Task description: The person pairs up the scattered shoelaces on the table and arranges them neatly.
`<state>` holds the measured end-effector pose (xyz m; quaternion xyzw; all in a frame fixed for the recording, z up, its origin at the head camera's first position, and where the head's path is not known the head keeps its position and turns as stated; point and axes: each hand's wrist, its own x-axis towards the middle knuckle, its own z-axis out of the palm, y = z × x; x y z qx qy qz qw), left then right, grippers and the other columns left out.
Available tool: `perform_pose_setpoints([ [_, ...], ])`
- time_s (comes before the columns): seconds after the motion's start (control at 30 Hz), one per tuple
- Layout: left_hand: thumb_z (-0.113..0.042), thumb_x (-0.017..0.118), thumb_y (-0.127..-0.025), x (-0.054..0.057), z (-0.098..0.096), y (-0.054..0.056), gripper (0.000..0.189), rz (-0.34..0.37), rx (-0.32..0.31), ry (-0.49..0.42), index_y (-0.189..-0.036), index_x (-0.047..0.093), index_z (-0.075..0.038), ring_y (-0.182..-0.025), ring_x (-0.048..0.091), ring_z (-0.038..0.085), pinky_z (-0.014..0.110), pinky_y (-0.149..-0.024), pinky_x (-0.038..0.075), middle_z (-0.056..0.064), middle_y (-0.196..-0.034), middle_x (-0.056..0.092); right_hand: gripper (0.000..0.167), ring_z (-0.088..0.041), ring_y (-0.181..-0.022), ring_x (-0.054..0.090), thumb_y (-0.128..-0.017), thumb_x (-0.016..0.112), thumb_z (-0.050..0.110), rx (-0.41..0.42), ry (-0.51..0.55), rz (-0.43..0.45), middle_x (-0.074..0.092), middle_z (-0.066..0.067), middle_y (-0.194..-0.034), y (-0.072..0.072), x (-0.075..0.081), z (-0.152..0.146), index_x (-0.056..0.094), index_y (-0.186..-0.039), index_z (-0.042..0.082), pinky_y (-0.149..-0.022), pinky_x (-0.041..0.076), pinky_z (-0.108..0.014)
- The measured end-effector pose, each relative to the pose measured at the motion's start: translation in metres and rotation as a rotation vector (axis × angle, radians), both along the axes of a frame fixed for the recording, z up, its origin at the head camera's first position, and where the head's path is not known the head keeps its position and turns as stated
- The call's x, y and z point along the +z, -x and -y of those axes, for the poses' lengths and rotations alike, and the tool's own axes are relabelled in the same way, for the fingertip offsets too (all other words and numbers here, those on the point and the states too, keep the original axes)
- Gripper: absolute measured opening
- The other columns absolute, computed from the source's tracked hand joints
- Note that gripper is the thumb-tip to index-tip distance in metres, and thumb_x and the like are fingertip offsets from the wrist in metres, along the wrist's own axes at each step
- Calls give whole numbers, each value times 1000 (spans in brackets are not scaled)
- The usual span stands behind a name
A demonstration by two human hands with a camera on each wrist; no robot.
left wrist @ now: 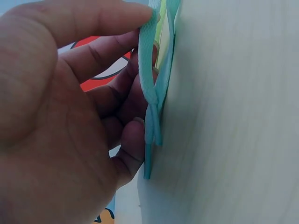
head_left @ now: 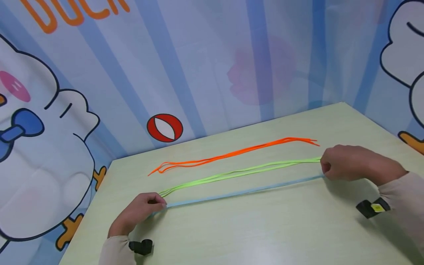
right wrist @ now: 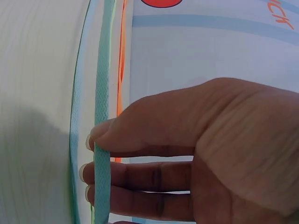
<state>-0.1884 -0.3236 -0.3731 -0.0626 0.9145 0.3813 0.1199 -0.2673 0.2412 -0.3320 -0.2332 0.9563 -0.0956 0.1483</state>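
A light blue shoelace runs in a nearly straight line between the two hands, low over the table. My left hand pinches it near its left end. In the left wrist view, the lace ends hang below the thumb and fingers, hard tips downward. At the other end, my right hand pinches the lace between thumb and fingers, and a second strand runs beside it. Just behind lies a yellow-green shoelace, doubled lengthwise, its two ends partly hidden behind the hands.
An orange shoelace, also laid lengthwise, is farthest back on the pale wooden table. A printed cloth backdrop with cartoon ducks rises along the table's back edge and sides. Black wrist cameras sit at both sleeves.
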Motion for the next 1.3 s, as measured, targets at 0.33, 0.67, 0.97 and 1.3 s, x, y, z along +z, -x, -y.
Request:
perform_pose_setpoints([
  [0.33, -16, 66, -94, 1, -5, -1, 10, 20, 29, 12, -98, 72, -9, -93, 47, 23, 35, -74, 39, 4, -98, 61, 10, -16, -68, 49, -87, 64, 9, 10, -25, 2, 61, 4, -85, 2, -2, -2, 72, -92, 12, -59, 41, -34],
  [0.67, -23, 78, -87, -1, -7, 1, 14, 33, -35, 94, -96, 72, -15, -90, 53, 21, 35, -77, 43, 2, -95, 62, 7, -16, -66, 48, -88, 64, 10, 14, -23, -1, 57, 4, -79, 3, -3, -2, 69, -87, 15, -58, 38, -33],
  [0.97, -14, 74, -89, -1, -9, 0, 7, 42, 3, 119, -95, 70, -11, -90, 52, 22, 37, -79, 45, 4, -98, 60, 3, -16, -69, 48, -90, 64, 14, 28, 16, 8, 56, 3, -81, 2, -4, -1, 63, -88, 15, -60, 39, -34],
  [1.3, -25, 71, -93, -5, -3, 4, 16, -23, 60, 46, -102, 71, -12, -95, 51, 23, 36, -77, 42, 3, -104, 63, 13, -14, -78, 55, -96, 64, 25, 76, 68, -50, 62, 4, -93, 4, -7, 4, 64, -100, 13, -65, 46, -36],
])
